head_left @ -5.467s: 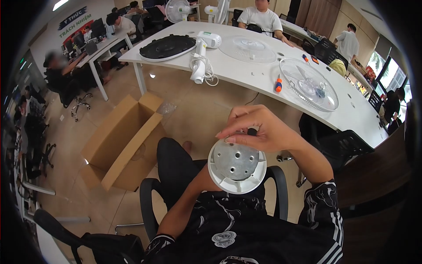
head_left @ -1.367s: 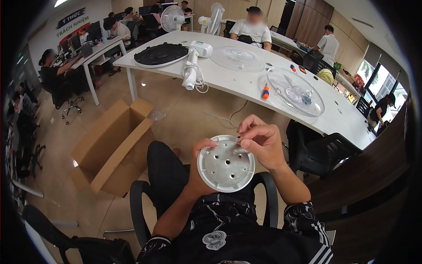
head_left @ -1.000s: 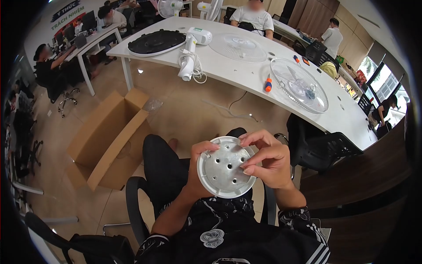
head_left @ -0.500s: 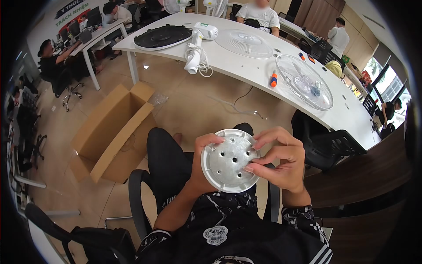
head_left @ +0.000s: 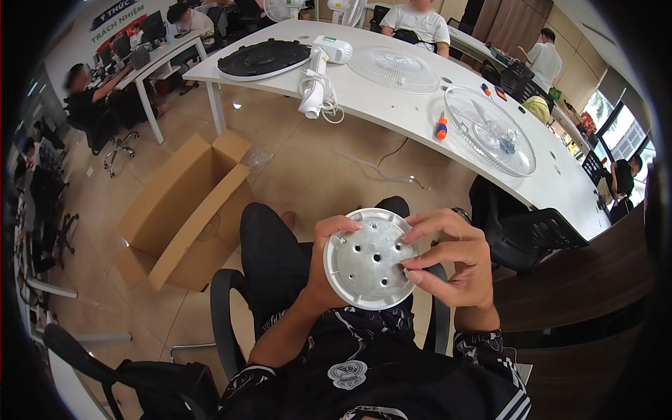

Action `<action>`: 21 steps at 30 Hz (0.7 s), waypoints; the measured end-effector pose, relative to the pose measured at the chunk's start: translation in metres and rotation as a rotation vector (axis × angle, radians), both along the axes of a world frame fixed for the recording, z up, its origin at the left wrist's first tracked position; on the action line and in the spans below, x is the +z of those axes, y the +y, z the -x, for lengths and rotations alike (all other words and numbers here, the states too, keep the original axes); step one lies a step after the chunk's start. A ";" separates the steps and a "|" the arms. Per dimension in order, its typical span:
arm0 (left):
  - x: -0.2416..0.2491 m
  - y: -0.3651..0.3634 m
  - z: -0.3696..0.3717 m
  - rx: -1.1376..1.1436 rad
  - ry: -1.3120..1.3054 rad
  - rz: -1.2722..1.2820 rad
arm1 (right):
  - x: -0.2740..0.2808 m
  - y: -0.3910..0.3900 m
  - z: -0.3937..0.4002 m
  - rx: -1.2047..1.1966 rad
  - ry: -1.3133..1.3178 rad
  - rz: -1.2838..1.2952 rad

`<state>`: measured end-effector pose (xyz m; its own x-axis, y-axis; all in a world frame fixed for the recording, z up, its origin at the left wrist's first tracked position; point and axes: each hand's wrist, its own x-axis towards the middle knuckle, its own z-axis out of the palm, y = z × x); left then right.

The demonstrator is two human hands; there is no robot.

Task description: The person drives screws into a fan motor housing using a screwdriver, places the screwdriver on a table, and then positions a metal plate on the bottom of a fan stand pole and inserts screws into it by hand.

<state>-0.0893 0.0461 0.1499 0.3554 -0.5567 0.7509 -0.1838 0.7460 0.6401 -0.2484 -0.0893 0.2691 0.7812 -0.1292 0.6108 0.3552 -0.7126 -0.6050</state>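
Note:
A round disc point(head_left: 364, 269) with a grey metal face, several holes and a white ribbed rim is held up above my lap. My left hand point(head_left: 325, 280) is wrapped around its left side, the thumb lying over the upper rim. At the right side, my right hand point(head_left: 455, 262) has its thumb and a finger close together over the disc's face, near the holes. Any small thing between those fingertips is too small to make out. Another right finger reaches the upper right hole.
Ahead, a white table point(head_left: 392, 105) carries a fan stand piece with cord point(head_left: 318, 80), a black round base point(head_left: 262, 57), fan grilles point(head_left: 395, 68) and an orange-blue screwdriver point(head_left: 441, 127). An open cardboard box point(head_left: 185, 210) lies on the floor at left. People sit and stand farther back.
My right thumb and finger have shifted slightly right, toward the disc's edge. The disc remains in my left hand, and the whole view has moved a little.

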 end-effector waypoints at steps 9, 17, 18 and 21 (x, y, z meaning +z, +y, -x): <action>0.000 -0.004 0.000 -0.029 0.010 -0.005 | 0.010 0.000 -0.003 -0.009 0.129 -0.107; 0.002 -0.001 0.007 -0.020 0.037 -0.021 | 0.005 0.004 0.002 -0.025 0.120 -0.097; 0.002 -0.001 0.007 -0.023 0.036 -0.020 | 0.008 0.007 0.004 -0.081 0.184 -0.181; 0.002 -0.002 0.006 -0.062 0.068 0.027 | 0.018 0.004 0.004 -0.005 0.166 -0.271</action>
